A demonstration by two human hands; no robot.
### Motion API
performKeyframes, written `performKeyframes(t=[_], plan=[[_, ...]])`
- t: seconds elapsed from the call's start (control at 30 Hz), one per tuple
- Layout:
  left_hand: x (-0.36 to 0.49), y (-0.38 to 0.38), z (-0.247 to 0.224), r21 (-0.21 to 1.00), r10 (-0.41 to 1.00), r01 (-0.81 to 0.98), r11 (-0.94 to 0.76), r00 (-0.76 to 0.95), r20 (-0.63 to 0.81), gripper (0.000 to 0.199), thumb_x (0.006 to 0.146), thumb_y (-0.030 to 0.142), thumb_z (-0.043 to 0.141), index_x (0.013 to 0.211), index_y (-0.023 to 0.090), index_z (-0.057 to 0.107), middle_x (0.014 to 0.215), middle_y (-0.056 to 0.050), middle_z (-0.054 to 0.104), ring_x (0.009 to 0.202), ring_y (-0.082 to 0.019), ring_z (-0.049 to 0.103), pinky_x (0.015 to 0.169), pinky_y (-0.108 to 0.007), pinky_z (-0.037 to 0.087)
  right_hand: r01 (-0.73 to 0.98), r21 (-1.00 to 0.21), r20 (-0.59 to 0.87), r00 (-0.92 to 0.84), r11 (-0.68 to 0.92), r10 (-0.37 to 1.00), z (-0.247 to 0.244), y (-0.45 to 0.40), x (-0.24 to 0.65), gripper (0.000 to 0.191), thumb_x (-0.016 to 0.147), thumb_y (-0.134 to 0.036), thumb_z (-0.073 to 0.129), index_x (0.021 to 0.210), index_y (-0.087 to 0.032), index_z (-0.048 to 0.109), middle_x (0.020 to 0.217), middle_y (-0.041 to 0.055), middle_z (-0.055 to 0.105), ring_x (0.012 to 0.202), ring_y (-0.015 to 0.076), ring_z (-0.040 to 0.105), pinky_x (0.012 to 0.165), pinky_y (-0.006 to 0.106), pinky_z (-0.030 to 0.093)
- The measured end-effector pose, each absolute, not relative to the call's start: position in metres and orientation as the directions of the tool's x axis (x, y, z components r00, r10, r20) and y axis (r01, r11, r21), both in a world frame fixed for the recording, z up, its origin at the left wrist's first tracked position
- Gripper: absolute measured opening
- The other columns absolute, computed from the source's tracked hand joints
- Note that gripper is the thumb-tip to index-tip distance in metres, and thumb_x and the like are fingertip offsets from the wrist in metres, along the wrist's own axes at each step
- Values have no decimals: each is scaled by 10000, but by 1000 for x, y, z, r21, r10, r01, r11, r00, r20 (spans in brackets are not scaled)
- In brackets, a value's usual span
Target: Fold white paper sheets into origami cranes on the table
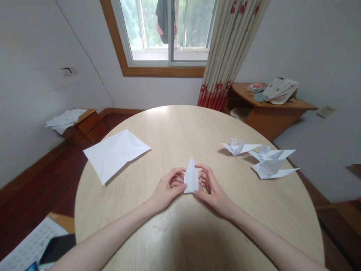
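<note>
A small piece of folded white paper [191, 178], pointed at its far end, is held upright or tilted just over the table between my two hands. My left hand [170, 186] pinches its left edge, the thumb near the lower corner. On the opposite edge, my right hand [210, 186] grips it with thumb and fingertips. Some fingers curl behind the paper and are partly hidden. To the right lie several folded paper cranes [237, 148], close together. A larger creased white sheet [118, 152] rests at the left.
The round pale wooden table [175, 128] fills the middle. A phone [58, 248] and a printed sheet [34, 241] lie at lower left. Beyond stand a small cabinet [90, 126], a curtain [222, 67] and a corner desk [270, 120] carrying a white bag [282, 90].
</note>
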State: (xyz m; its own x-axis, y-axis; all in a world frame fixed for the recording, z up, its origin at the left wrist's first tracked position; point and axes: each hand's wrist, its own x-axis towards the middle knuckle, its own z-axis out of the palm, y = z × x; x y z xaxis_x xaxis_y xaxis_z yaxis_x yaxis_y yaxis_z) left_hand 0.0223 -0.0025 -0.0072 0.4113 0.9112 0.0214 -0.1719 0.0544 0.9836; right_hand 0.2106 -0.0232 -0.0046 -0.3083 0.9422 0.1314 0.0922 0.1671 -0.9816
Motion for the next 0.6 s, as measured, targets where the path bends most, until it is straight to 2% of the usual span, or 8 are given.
performKeyframes(t=[0.2, 0.4, 0.47, 0.6], plan=[[22, -2, -6, 990, 910, -139, 23, 412, 37, 386, 737, 253, 686, 1107, 192, 595, 905, -18, 600, 783, -123, 566, 725, -247, 450, 122, -979, 120, -301, 163, 946, -5, -23, 212, 546, 793, -272, 622, 1268, -271, 352, 898, -1, 484, 747, 146, 488, 698, 296, 431], [21, -3, 2, 993, 928, 32, -114, 360, 95, 330, 737, 230, 648, 1062, 174, 634, 922, -24, 594, 706, -108, 533, 662, -242, 407, 71, -986, 137, -175, 151, 975, -8, -22, 207, 373, 837, -358, 604, 1173, -258, 477, 982, 34, 551, 811, 162, 543, 738, 312, 462], [20, -3, 5, 988, 935, 73, -138, 338, 106, 310, 723, 216, 638, 1029, 167, 644, 865, -11, 586, 671, -105, 516, 637, -239, 387, 48, -990, 125, -151, 134, 981, -8, -21, 206, 359, 828, -363, 621, 1148, -250, 506, 977, 37, 570, 816, 164, 553, 746, 316, 468], [21, -5, 2, 994, 950, 73, -76, 308, 50, 287, 729, 251, 643, 999, 158, 620, 655, 48, 510, 565, -94, 433, 565, -226, 325, 27, -995, 94, -156, 100, 983, -7, -21, 204, 352, 800, -350, 652, 1116, -235, 547, 928, 33, 600, 805, 168, 565, 751, 322, 469]])
